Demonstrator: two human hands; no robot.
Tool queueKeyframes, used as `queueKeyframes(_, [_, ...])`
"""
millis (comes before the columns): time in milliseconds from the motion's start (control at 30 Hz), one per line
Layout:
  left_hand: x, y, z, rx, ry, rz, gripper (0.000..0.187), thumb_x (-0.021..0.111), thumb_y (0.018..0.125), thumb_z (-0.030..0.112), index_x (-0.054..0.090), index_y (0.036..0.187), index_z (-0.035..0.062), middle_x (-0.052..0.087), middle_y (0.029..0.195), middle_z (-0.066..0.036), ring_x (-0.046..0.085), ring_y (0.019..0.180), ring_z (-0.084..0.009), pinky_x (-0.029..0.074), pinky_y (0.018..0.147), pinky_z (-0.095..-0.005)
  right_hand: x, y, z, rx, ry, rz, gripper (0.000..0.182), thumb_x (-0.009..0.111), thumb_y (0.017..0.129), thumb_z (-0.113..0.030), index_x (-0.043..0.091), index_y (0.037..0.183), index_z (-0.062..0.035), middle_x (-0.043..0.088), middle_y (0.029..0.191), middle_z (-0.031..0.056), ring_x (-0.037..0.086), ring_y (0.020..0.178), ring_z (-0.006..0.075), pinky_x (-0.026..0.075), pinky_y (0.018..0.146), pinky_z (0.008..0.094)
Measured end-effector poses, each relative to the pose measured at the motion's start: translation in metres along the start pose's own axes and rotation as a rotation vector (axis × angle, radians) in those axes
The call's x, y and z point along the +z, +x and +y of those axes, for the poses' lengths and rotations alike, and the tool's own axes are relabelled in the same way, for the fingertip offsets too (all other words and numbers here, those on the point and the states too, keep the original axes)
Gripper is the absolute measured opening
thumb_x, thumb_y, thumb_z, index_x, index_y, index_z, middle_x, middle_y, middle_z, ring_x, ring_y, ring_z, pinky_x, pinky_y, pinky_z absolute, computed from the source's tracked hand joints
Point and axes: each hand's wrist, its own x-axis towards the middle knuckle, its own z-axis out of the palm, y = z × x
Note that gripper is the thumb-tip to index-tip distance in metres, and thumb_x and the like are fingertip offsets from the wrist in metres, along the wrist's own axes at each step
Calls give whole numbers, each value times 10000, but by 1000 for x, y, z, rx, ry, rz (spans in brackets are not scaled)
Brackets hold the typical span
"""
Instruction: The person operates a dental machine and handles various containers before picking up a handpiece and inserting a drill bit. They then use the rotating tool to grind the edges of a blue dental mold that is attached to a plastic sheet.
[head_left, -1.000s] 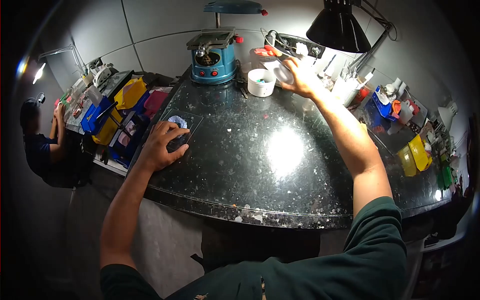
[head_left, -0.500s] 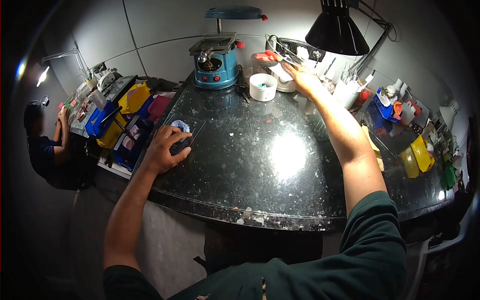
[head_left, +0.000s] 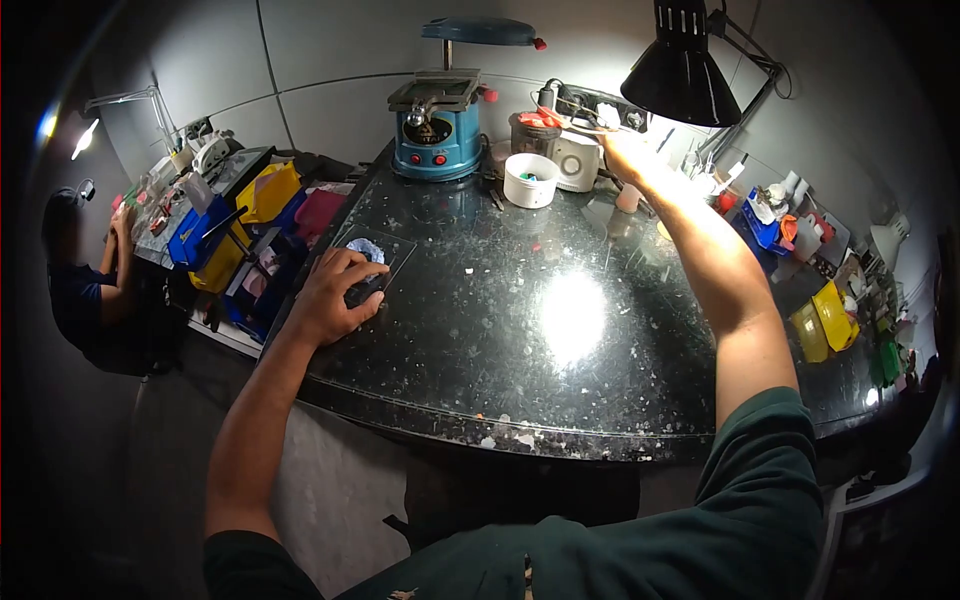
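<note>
At the left of the bench, my left hand (head_left: pixel 338 296) curls around a dark, rounded block (head_left: pixel 362 290). A bluish-white piece (head_left: pixel 367 249) shows on its top, and a thin clear sheet (head_left: pixel 398 256) lies beneath. My fingers hide much of the block. My right arm stretches to the back of the bench, where my right hand (head_left: pixel 622 150) is at a long, orange-handled tool (head_left: pixel 575 124), above a small white device (head_left: pixel 577 162). Lamp glare washes out the fingers, but they seem closed on the tool. Beside the device stands a white tub (head_left: pixel 530 181) with something green inside.
A blue machine (head_left: pixel 436 140) stands at the back left, a black lamp (head_left: pixel 682 80) hangs at the back right. A dark jar (head_left: pixel 530 140) is behind the tub. Yellow bins (head_left: pixel 828 320) lie right. A person (head_left: pixel 85 275) sits at another bench, far left.
My right hand has moved slightly right and into the lamp's glare, baring more of the white device. The left hand keeps its hold on the dark block. The view has shifted a little.
</note>
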Motion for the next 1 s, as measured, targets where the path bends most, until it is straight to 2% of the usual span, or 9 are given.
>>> queueKeyframes(67, [-1,-1,0,-11,-10,-5,358,724,807,241,693,1155,163,577,1054,-61,526,1098,-261,421,1011,-403,-1,-1,6,12,1,-39,326,378,1019,-211,611,1160,-33,667,1110,218,663,1018,353,539,838,460])
queueKeyframes(133, [-2,-1,3,-11,-27,-5,353,720,809,237,693,1153,163,579,1056,-62,527,1101,-260,422,1013,-400,-4,-7,6,111,143,125,405,339,1040,-292,600,1190,-22,660,1146,219,636,1054,369,488,924,458])
queueKeyframes(267, [1,-1,-1,22,-29,8,372,707,804,202,684,1169,135,570,1072,-89,521,1095,-284,420,999,-409,-24,-22,6,128,77,32,474,307,1051,-349,591,1237,-17,643,1202,222,625,1064,379,474,935,438])
queueKeyframes(400, [0,-2,0,22,-30,0,366,700,811,204,684,1169,133,570,1075,-95,521,1103,-285,423,997,-412,-37,-46,-5,173,310,42,499,344,1030,-403,625,1078,7,659,1115,217,626,1031,389,468,923,460])
queueKeyframes(533, [0,-2,1,5,-20,1,359,704,814,219,684,1164,141,570,1070,-85,522,1105,-276,421,1007,-408,-67,-77,-23,-64,-47,22,236,453,984,-176,593,1039,6,650,1033,237,636,977,385,507,843,442])
queueKeyframes(567, [1,-2,1,-3,-11,1,358,714,812,231,685,1160,150,570,1070,-73,522,1108,-267,421,1015,-405,-53,-83,-16,-167,-74,164,152,503,925,-69,583,1036,-4,650,989,210,645,927,355,524,786,415])
queueKeyframes(733, [0,-2,3,2,-3,-21,391,714,812,217,666,1196,157,564,1093,-78,516,1123,-274,419,1022,-418,-58,-104,-10,-244,-111,215,224,542,877,-43,592,1095,-24,653,946,123,654,883,285,540,778,383])
queueKeyframes(800, [-2,-1,9,81,48,97,452,716,808,208,628,1249,155,560,1103,-80,510,1129,-282,421,1013,-430,-83,-115,-20,-276,-37,311,118,561,835,-45,596,942,-8,657,828,155,675,794,313,546,732,406])
queueKeyframes(1000, [0,79,55,327,100,358,477,728,800,205,602,1248,97,565,1096,-107,544,1074,-305,427,984,-436,-96,-130,-18,-267,-181,269,193,598,837,-82,611,1010,3,659,881,138,682,828,277,554,782,348])
